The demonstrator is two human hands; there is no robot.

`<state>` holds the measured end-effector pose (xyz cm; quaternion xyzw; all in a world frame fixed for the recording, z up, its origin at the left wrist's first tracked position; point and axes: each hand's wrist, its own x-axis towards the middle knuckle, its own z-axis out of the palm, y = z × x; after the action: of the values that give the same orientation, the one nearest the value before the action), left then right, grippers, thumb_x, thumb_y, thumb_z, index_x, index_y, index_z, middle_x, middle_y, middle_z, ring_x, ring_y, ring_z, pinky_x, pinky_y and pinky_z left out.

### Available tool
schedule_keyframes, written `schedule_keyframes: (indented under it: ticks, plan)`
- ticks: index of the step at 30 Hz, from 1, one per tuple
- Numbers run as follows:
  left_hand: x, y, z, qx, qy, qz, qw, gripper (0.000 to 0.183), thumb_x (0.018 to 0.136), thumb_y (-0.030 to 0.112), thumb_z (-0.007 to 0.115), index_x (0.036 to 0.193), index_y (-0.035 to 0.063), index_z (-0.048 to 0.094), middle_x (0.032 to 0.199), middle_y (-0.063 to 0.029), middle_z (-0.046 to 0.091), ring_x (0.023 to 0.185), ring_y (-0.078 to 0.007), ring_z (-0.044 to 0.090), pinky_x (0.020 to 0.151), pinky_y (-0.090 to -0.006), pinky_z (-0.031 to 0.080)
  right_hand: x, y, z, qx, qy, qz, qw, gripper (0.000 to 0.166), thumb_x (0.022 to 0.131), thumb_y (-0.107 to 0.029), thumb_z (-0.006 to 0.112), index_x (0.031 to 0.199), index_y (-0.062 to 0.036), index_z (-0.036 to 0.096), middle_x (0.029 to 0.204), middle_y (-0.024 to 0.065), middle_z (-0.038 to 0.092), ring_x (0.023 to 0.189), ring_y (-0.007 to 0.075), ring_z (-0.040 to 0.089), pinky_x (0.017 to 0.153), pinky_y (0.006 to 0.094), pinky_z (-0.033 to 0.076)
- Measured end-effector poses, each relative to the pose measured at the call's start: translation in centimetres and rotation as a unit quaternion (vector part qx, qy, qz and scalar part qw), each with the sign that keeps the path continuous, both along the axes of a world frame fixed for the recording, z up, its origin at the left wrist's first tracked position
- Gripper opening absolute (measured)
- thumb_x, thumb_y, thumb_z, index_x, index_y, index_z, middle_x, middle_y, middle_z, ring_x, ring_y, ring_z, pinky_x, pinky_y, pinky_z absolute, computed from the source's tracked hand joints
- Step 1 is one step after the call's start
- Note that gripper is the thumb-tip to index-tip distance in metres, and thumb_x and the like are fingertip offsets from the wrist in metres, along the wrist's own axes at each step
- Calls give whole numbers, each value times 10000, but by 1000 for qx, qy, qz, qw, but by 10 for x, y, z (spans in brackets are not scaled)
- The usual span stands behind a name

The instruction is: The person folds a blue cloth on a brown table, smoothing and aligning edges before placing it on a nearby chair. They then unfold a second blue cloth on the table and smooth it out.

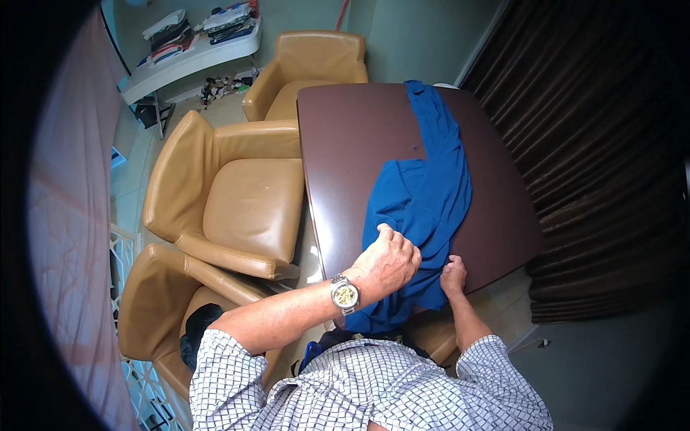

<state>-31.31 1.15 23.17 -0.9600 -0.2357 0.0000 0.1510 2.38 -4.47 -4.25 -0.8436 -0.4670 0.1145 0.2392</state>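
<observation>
A blue long-sleeved garment (415, 199) lies bunched along the dark reddish-brown table (345, 129). One sleeve stretches towards the far edge, its cuff at the top. Over the near part of the cloth is my left hand (389, 259), a metal-band watch on its wrist, fingers curled onto the fabric. My right hand (454, 275) grips the garment's right side by the table's near right corner. The garment's near end hangs over the table edge, close to my waist. Both palms are turned away, so the exact folds held are hidden.
Tan leather armchairs (253, 199) line the table's left side. A dark cloth (198, 334) lies on the nearest. Folded clothes (229, 24) are stacked on a white folding table (194, 67), with a small pile (223, 89) on the floor. Dark curtains (544, 161) hang at right.
</observation>
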Motion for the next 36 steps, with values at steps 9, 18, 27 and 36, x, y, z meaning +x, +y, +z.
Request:
schedule_keyframes:
  ticks: [9, 18, 27, 36]
  plan:
    - [7, 18, -35, -122, -70, 34, 990, 301, 991, 169, 628, 1279, 86, 666, 984, -63, 692, 942, -241, 682, 853, -419, 495, 71, -1, -13, 56, 305, -171, 935, 329, 1005, -40, 679, 1333, -13, 681, 1073, 61, 744, 816, 132, 644, 715, 296, 548]
    - [57, 37, -184, -259, -233, 188, 918, 385, 962, 197, 702, 1317, 58, 650, 1230, -186, 674, 1050, -389, 667, 874, -503, 541, 181, -15, 52, 220, 469, -184, 835, 282, 1038, -35, 682, 1319, -38, 698, 1214, 62, 713, 1096, 149, 636, 984, 297, 497]
    - [122, 27, -224, -209, -243, 311, 895, 342, 961, 175, 696, 1289, 80, 674, 1288, -185, 636, 1076, -415, 601, 879, -523, 523, 340, -64, -40, 138, 180, -304, 926, 269, 995, 33, 648, 1250, -36, 703, 1156, 114, 733, 1053, 264, 688, 974, 381, 547]
    - [117, -40, -209, -246, -149, 464, 838, 103, 979, 119, 615, 1065, 75, 581, 1045, -218, 606, 890, -479, 671, 728, -605, 542, 267, 103, 44, 191, 77, -59, 977, 392, 941, -134, 736, 1319, -85, 646, 1296, 230, 634, 1227, 449, 588, 1077, 534, 477]
